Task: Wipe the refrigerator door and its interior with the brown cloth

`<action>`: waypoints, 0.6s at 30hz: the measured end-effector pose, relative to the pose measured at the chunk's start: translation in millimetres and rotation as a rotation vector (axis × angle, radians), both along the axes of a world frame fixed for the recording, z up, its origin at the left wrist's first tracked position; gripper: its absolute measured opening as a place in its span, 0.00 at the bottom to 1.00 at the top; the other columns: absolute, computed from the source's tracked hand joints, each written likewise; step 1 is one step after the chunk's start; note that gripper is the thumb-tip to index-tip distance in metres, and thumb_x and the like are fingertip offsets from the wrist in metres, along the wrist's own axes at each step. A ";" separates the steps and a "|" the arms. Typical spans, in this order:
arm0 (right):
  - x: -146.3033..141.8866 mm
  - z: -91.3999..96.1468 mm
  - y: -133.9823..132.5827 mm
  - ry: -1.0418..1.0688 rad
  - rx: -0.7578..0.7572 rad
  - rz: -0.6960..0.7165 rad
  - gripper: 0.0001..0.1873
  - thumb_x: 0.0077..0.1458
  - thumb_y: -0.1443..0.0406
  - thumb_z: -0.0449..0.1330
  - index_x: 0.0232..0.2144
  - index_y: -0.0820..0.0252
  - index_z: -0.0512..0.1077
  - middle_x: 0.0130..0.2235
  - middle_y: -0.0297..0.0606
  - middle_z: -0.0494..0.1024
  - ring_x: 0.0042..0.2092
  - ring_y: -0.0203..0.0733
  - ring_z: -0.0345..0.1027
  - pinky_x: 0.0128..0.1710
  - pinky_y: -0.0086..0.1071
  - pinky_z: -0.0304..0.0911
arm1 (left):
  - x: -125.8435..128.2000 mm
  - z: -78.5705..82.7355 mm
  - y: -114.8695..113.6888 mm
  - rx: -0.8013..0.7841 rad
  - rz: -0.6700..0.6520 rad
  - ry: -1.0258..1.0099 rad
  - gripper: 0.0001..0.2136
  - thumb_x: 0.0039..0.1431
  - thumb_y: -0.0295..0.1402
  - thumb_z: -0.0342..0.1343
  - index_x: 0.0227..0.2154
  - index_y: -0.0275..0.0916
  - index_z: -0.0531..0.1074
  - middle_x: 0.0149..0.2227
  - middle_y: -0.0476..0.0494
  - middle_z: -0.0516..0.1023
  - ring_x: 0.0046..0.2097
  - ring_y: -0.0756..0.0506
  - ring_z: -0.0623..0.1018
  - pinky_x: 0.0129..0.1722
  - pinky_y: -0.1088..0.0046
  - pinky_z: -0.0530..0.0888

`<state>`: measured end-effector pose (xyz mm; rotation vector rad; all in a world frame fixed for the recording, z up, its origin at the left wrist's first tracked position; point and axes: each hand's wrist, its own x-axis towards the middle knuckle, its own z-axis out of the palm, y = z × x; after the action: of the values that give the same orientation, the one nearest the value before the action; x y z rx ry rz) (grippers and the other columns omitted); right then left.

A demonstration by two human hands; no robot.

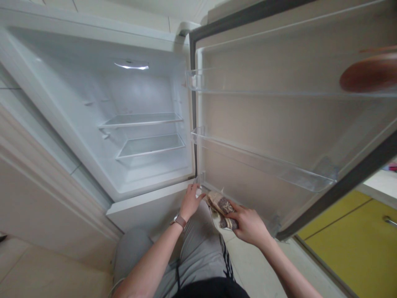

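Observation:
My right hand [250, 226] is closed around a bunched brown-and-beige patterned cloth [223, 207], pressing it along the lowest clear bin of the open refrigerator door [263, 120]. My left hand [190, 202], with a watch on its wrist, is at the hinge-side end of that same bin. Its thumb and fingers bend around the bin's corner, with a small pale part showing between them. Part of the lowest bin is hidden behind my hands and the cloth. To the left is the lit refrigerator interior [139, 93].
Two glass shelves [151, 142] sit inside the refrigerator. Higher on the door are a middle clear bin [266, 165] and an upper one [248, 87]. A blurred reddish-brown shape [369, 74] shows at the right edge. Yellow cabinets [356, 240] stand beyond the door; my knees are below.

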<state>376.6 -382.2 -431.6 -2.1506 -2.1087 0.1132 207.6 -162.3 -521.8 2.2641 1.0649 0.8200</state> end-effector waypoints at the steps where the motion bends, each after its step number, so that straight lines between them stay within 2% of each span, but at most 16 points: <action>1: 0.0 0.1 0.0 0.005 0.004 0.002 0.22 0.53 0.67 0.59 0.47 0.45 0.83 0.66 0.33 0.71 0.49 0.47 0.75 0.43 0.32 0.65 | 0.1 -0.9 0.5 0.003 -0.002 -0.002 0.14 0.69 0.37 0.58 0.55 0.41 0.69 0.58 0.38 0.69 0.54 0.38 0.78 0.55 0.61 0.75; 7: 0.3 -1.1 0.0 -0.008 -0.009 -0.002 0.21 0.56 0.67 0.59 0.49 0.48 0.83 0.67 0.38 0.71 0.51 0.47 0.75 0.46 0.32 0.65 | 0.4 -4.5 2.3 0.011 0.006 -0.002 0.15 0.69 0.37 0.58 0.55 0.41 0.69 0.58 0.37 0.69 0.55 0.38 0.78 0.53 0.61 0.75; 18: 0.1 0.0 -0.7 -0.009 0.000 0.008 0.20 0.56 0.67 0.59 0.47 0.47 0.83 0.65 0.36 0.73 0.50 0.46 0.74 0.46 0.31 0.64 | 0.1 -3.4 1.3 0.021 -0.008 -0.011 0.14 0.69 0.38 0.58 0.54 0.41 0.68 0.57 0.38 0.69 0.55 0.37 0.77 0.56 0.59 0.75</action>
<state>376.7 -382.9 -431.6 -2.1475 -2.1220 0.1041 207.7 -161.0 -525.2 2.2771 1.0466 0.8440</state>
